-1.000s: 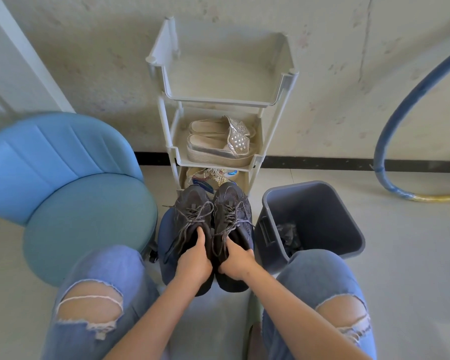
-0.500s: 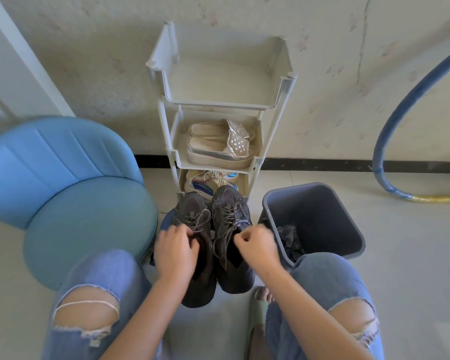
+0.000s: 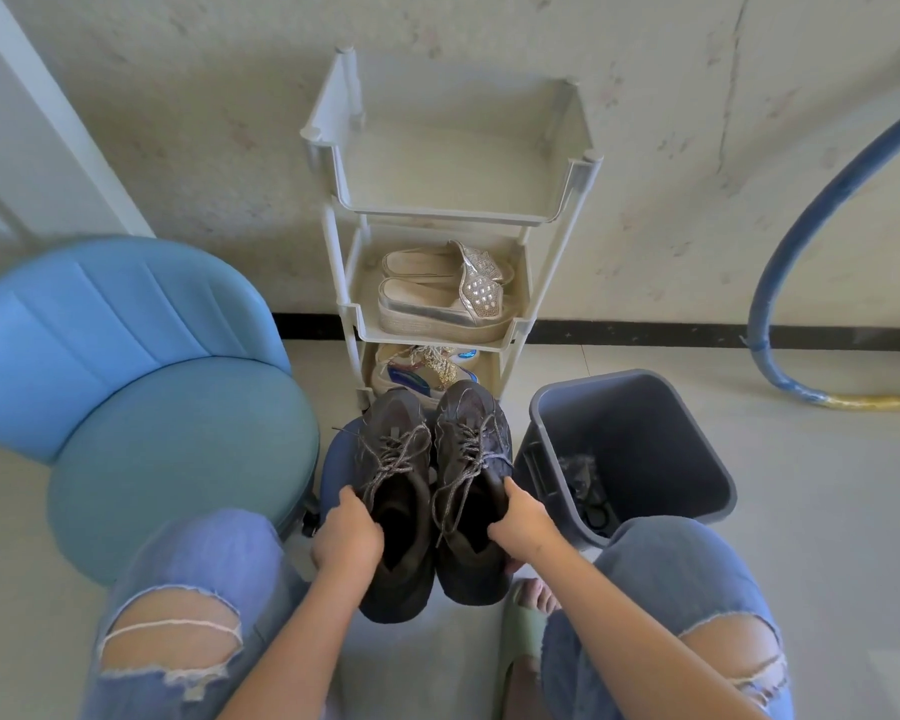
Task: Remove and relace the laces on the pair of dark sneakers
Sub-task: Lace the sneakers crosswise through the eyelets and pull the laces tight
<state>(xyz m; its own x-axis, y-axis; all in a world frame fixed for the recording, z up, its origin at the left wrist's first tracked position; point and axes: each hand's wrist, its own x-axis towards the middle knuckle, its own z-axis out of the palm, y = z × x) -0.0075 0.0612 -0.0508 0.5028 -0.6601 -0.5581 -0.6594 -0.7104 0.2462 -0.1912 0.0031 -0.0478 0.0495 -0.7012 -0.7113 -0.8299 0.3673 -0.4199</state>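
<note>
Two dark sneakers stand side by side between my knees, toes pointing away from me, on a low blue stool (image 3: 336, 467). The left sneaker (image 3: 393, 433) has loose grey laces (image 3: 393, 459) spread over its tongue. The right sneaker (image 3: 471, 423) has grey laces (image 3: 460, 472) trailing down toward its opening. My left hand (image 3: 346, 535) grips the left sneaker's outer collar. My right hand (image 3: 523, 524) grips the right sneaker's outer collar, thumb on the rim.
A white three-tier shelf rack (image 3: 541, 283) stands just behind the sneakers, with silver sandals (image 3: 440, 298) and a colourful sneaker (image 3: 421, 368) on it. A grey bin (image 3: 661, 439) sits at the right, a blue chair (image 3: 167, 423) at the left, a blue hose (image 3: 801, 231) by the wall.
Half a second ago both hands were raised, closed, over the laces; now they have dropped to the outer sides of the sneakers and hold the collars. The sneakers have shifted slightly.
</note>
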